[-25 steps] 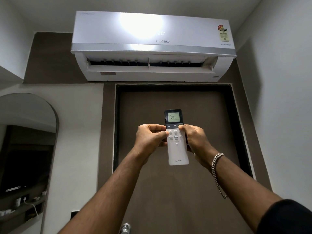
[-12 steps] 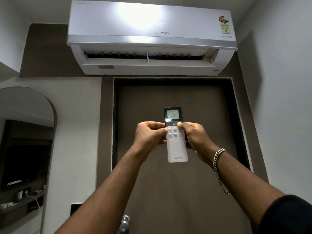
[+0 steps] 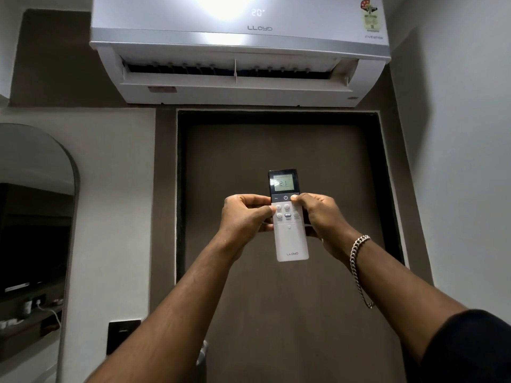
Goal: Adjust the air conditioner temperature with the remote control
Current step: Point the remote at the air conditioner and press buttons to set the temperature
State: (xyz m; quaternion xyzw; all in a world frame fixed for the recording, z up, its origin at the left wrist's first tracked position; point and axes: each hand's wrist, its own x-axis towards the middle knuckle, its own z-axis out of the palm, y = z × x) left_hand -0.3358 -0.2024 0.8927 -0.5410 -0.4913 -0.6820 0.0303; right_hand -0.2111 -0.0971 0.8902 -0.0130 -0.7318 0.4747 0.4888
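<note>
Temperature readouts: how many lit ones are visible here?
2. One on the remote control screen, reading 21; one on the air conditioner front panel, reading 20.

One remote control (image 3: 291,239), two hands, one air conditioner (image 3: 237,51)

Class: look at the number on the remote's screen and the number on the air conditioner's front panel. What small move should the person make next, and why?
Probably hold the remote control aimed at the air conditioner and press again with the right hand thumb, which sits beside the power button. The remote's screen reads 21, the unit's panel 20, so the change seemingly has not registered.
</note>
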